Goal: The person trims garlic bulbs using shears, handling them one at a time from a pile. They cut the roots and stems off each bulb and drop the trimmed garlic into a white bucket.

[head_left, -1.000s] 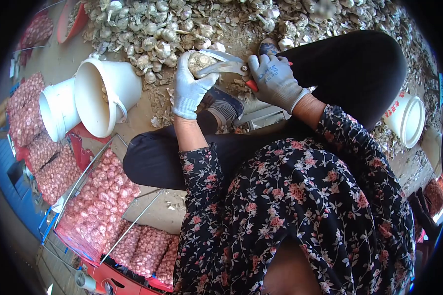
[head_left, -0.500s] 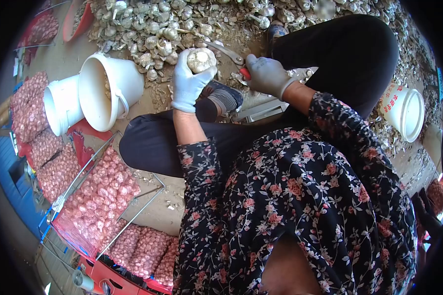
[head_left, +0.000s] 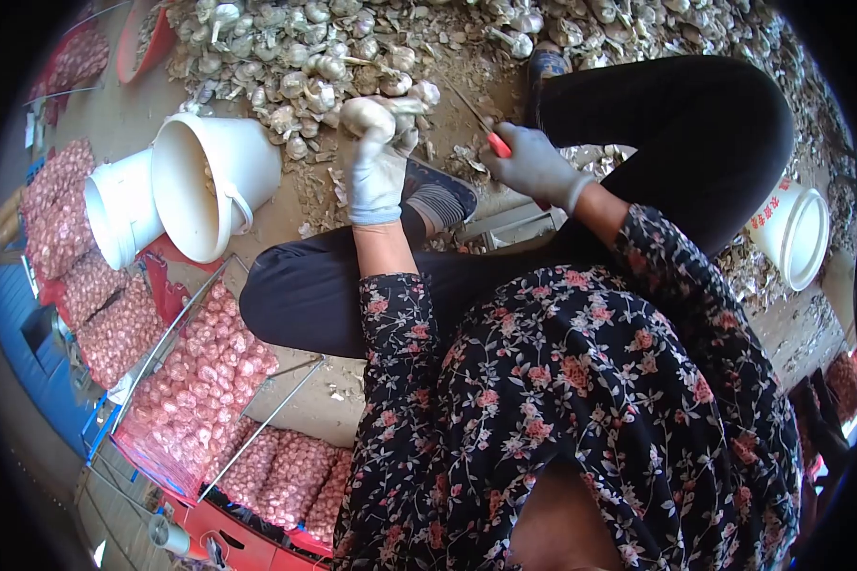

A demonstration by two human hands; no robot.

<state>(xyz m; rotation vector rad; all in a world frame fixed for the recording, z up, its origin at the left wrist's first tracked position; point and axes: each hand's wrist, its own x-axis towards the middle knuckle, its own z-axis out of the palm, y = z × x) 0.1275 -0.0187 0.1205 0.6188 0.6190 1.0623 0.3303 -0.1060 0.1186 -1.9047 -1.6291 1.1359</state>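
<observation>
My gloved left hand (head_left: 378, 171) is raised at the near edge of a heap of garlic bulbs (head_left: 295, 57). Its fingers are curled and look soiled at the tips; pale garlic lies right against them, and I cannot make out what is inside the grip. In my gloved right hand (head_left: 535, 167) is a knife (head_left: 499, 145) with a red handle. The thin blade is seen nearly edge-on, pointing up and left toward the heap. The two hands are apart, above the ground between my legs.
Two white buckets (head_left: 186, 190) lie tipped on the left. Another white bucket (head_left: 802, 238) with red writing is at the right. Red net sacks of garlic (head_left: 195, 381) stand lower left beside a metal frame. Loose skins litter the ground around my shoes (head_left: 443, 186).
The garlic bulb that showed clearly in my left hand is no longer plainly visible, and that hand has turned. My right hand has shifted slightly right and down, turning the blade edge-on.
</observation>
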